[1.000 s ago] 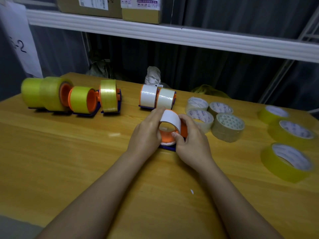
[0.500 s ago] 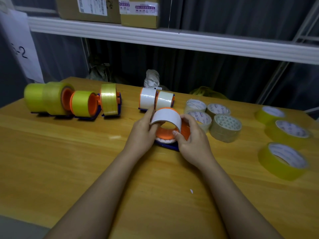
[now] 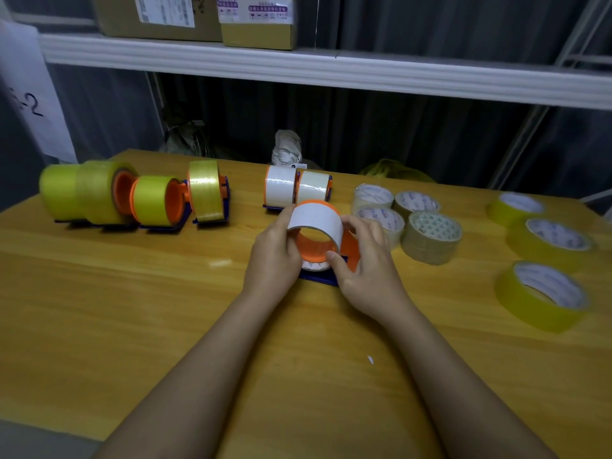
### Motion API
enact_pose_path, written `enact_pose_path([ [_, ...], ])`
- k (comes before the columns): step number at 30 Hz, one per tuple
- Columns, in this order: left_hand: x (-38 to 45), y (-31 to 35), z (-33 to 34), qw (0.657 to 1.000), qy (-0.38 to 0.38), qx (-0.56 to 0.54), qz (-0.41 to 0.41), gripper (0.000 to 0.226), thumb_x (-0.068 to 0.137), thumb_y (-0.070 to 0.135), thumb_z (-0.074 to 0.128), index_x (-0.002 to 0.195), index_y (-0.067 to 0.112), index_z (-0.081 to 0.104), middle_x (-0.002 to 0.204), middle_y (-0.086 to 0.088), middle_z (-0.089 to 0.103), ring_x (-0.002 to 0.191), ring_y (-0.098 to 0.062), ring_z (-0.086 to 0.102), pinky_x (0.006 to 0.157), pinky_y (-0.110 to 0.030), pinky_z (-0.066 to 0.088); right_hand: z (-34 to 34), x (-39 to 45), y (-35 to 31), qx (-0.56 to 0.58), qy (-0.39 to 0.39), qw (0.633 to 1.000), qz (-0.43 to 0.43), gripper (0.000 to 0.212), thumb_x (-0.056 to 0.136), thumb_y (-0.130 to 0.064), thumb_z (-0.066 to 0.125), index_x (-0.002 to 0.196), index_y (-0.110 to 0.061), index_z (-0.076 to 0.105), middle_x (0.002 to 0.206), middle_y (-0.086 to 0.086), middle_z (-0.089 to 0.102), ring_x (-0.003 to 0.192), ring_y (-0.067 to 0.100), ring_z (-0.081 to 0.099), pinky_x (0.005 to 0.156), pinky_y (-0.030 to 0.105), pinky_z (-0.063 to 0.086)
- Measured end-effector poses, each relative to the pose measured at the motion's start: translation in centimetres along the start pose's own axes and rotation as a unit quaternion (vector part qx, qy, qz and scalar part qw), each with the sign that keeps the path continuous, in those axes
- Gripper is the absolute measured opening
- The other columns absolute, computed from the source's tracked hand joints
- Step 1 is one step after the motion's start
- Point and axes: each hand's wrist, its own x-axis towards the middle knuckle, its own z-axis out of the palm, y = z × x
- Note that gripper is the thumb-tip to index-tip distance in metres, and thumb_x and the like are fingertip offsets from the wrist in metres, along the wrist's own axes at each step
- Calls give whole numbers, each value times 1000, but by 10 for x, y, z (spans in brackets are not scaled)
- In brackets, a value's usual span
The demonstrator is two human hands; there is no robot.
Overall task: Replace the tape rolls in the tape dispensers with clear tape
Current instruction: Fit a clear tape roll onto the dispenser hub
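Your two hands are together on one tape roll at the middle of the table [image 3: 99, 293]. Your left hand [image 3: 273, 256] curls its fingers round the left side of the white roll [image 3: 316, 221], and your right hand [image 3: 367, 263] grips the roll's right side, its thumb lying at the roll's lower front edge. The white roll is tilted, its open core facing you, and it sits over the orange hub of the blue-based dispenser [image 3: 323, 276], which rests on the table between your hands. Whether the roll is fully seated on the hub cannot be told.

Just behind the white roll stand two more dispensers side by side, loaded with a white roll [image 3: 280, 191] and a paler roll [image 3: 313, 188]. Well to the left of the white roll in your hands stands a row of dispensers holding yellow tape rolls [image 3: 99, 193], the nearest of them an upright yellow roll [image 3: 205, 193]. Just to the right of your right hand lies a cluster of four clear tape rolls [image 3: 430, 236], flat on the table and touching one another. Farther right, near the table's edge, three flat yellow rolls [image 3: 543, 293] lie apart from each other. Above and behind everything, a white shelf [image 3: 331, 69] carries cardboard boxes [image 3: 258, 21].
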Motion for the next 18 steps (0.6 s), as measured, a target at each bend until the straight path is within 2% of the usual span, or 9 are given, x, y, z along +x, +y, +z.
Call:
enact_pose_path([
  [3, 0, 1, -1, 1000, 8, -3, 4, 52, 88, -6, 41, 134, 16, 50, 99, -7, 66, 80, -20, 58, 56, -13, 35, -1, 0, -1, -9, -5, 1000, -4, 53, 92, -24, 62, 139, -20, 38, 134, -2, 39, 126, 13, 35, 100, 23, 32],
  [8, 0, 3, -2, 1000, 4, 0, 5, 50, 87, -6, 41, 131, 16, 54, 82, 1, 61, 62, -7, 51, 51, -6, 35, -2, 0, 0, -37, -2, 999, -19, 53, 93, -26, 59, 140, -18, 37, 135, 0, 39, 125, 14, 36, 99, 22, 32],
  [13, -1, 2, -2, 1000, 8, -14, -20, 49, 87, -5, 42, 127, 19, 57, 87, -1, 66, 71, -14, 58, 55, -9, 40, 1, 1, -1, -46, 7, 998, -34, 52, 92, -24, 59, 139, -15, 38, 133, 1, 39, 120, 15, 42, 97, 25, 39],
  [15, 1, 1, -3, 999, 2, -19, -30, 46, 87, -2, 44, 126, 19, 58, 96, -4, 69, 81, -18, 63, 66, -23, 50, 3, 1, -1, -46, 12, 998, -31, 52, 91, -23, 59, 139, -15, 38, 133, 1, 39, 118, 16, 44, 95, 27, 42],
  [17, 2, 1, -9, 998, -40, -35, -35, 43, 89, 4, 52, 129, 20, 54, 110, -3, 67, 87, -16, 64, 74, -32, 54, 2, 1, 3, -46, 21, 998, -28, 52, 92, -20, 58, 140, -14, 40, 134, 3, 41, 118, 16, 45, 92, 24, 40],
  [18, 3, 2, -15, 993, -89, -69, -45, 47, 89, 10, 59, 133, 22, 48, 118, 3, 62, 92, -10, 63, 74, -26, 55, 0, 1, 5, -39, 32, 998, -25, 51, 92, -18, 57, 141, -14, 41, 135, 3, 42, 118, 15, 45, 89, 21, 38],
])
